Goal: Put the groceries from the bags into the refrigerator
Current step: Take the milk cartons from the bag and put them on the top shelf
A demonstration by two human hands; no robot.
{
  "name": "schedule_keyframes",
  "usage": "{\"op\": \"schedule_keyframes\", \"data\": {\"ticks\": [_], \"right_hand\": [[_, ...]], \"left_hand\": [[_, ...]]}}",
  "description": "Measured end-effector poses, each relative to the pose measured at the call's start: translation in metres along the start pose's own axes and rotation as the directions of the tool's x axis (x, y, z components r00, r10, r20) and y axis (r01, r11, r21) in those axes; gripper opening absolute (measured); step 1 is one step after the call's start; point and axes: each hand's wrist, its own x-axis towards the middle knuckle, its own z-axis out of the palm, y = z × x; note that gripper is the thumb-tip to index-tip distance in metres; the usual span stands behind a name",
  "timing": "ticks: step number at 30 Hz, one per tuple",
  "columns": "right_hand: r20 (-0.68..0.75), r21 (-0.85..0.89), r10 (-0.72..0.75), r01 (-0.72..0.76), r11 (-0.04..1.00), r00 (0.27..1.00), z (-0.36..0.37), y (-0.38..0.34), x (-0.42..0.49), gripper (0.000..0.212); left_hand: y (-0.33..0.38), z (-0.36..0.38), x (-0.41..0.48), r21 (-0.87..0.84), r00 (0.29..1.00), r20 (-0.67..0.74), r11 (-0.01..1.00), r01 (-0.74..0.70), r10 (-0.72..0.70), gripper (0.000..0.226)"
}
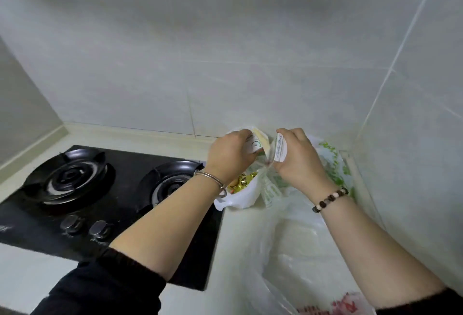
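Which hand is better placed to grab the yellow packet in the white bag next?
Left, probably. The yellow packet sits just below the left hand; the right hand grips the white bag farther over.

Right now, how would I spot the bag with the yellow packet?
Start at the black glass gas hob; just right of it, beneath the left hand, sits a white plastic bag. Unlike the green-printed plastic bag beside it, a shiny yellow packet shows inside.

Stove sits left on counter, knobs on its near side. Right of it, 3 bags on counter: small bag just beside stove w/ packet in it, corner bag further right by wall, near bag in front. Left hand & right hand above small bag, each holding a label.
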Motion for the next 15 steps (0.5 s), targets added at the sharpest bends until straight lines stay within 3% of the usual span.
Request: {"op": "schedule_keyframes", "data": {"ticks": [7, 11, 15], "right_hand": [[0.117, 0.129, -0.288, 0.273, 0.953, 0.950, 0.039, -0.132, -0.020, 0.075], [0.200, 0.262, -0.475, 0.420, 0.869, 0.857, 0.063, -0.217, -0.057, 0.077], [0.268, 0.426, -0.629, 0.496, 0.757, 0.730, 0.083, -0.298, -0.112, 0.076]], "left_hand": [[-0.066, -0.107, -0.102, 0.090, 0.955, -0.136, 0.957, 0.276, -0.263, 0.039], [-0.097, -0.167, -0.187, 0.135, 0.865, -0.243, 0.868, 0.478, -0.438, 0.035], [-0.114, -0.225, -0.283, 0.161, 0.725, -0.339, 0.722, 0.672, -0.599, 0.031]]}}
